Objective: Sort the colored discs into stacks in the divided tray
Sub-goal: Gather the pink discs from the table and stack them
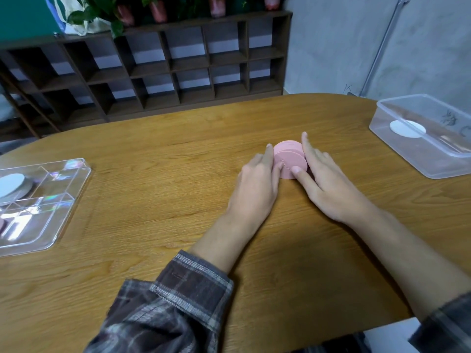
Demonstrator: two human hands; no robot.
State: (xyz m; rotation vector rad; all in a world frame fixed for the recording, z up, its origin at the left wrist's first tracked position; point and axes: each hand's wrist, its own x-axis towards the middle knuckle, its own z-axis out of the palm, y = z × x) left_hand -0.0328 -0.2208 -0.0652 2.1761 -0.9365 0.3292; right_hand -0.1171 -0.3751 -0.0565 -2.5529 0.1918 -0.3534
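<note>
In the head view, a stack of pink discs (290, 160) stands on the wooden table (153, 174) just right of the frame's centre, squeezed between both hands. The left hand (257, 184) lies flat on the table with its fingers straight and together, their tips pressed against the stack's left side. The right hand (328, 184) meets it from the other side: its forefinger stretches straight along the stack's right flank and past its far edge, and its thumb rests on the near rim. Neither hand curls round the stack; both only press on it, and it sits on the table.

The divided tray (51, 200), of clear plastic, lies at the left edge of the frame, well apart from the hands. A stack of white discs (11, 186) fills its upper left compartment. Something pink (2, 225) shows in a lower compartment, cut off by the frame edge.

At the right edge a clear tub (428, 133) sits on the table with one white disc (407, 128) inside. Plaid sleeves (178, 301) cover both forearms, pushed up from the wrists. A dark cubby shelf (153, 67) runs along the upper left, with plants (158, 8) on top.
</note>
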